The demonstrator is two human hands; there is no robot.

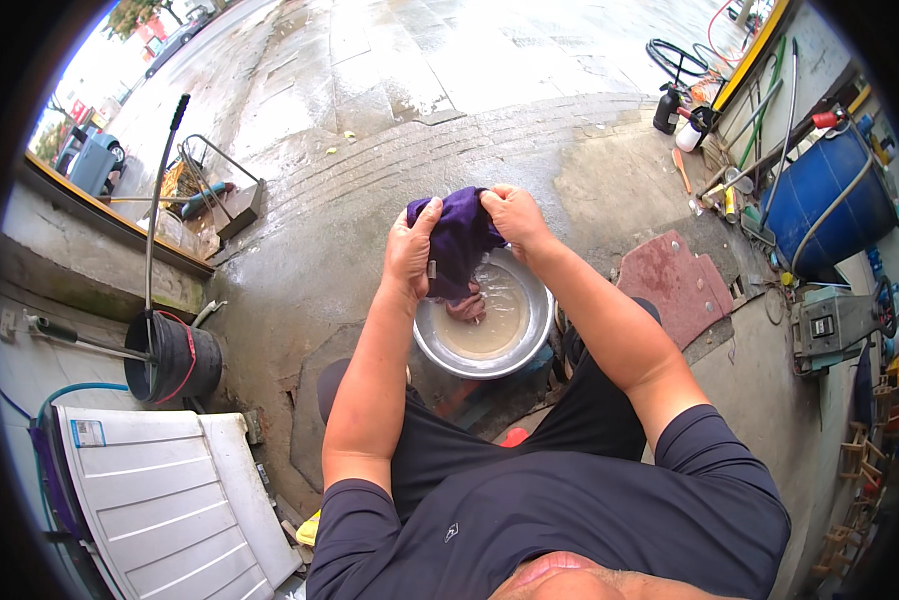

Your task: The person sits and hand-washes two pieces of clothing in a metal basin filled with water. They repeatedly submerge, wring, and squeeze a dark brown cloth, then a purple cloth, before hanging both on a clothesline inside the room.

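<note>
Between my two hands a dark purple cloth (460, 244) hangs spread out over the far side of a metal basin (487, 369). My left hand (410, 251) pinches its left edge, the thumb lying on top. At the upper right corner, my right hand (518, 217) grips the fabric with bent fingers. Cloudy, greyish-brown water (487, 337) partly fills the basin. Below the purple cloth, a brownish-pink piece of cloth (467, 306) dips into the water; whether the two are joined cannot be made out.
A reddish mat (674, 289) lies on the ground to the right, near a blue plastic barrel (828, 202). At left are a black bucket (194, 360) with long handles in it, a metal dustpan (238, 210) and a white ribbed panel (164, 495). Wet paving (389, 60) stretches ahead.
</note>
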